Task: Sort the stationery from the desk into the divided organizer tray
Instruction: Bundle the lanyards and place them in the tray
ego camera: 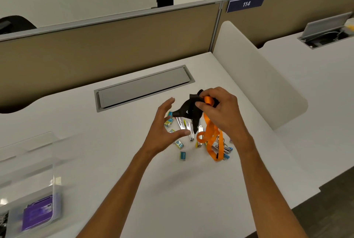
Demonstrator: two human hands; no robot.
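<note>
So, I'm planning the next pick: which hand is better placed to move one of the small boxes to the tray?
Left, I'd say. The left hand is open beside the small boxes, and the organizer tray sits on that side. The right hand grips the orange and black lanyards.

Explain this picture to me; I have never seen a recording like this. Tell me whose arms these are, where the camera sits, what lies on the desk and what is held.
There is no machine here: the arms belong to a person who wears one wide-angle camera on the head, so you look down at the desk as that person does. The right hand pinches an orange lanyard and a black strap over the white desk. The left hand is open, holding nothing, beside the pile. In the pile lie small staple boxes and silvery pieces that look like staplers. At the lower left stands the clear organizer tray, with a purple packet in it.
</note>
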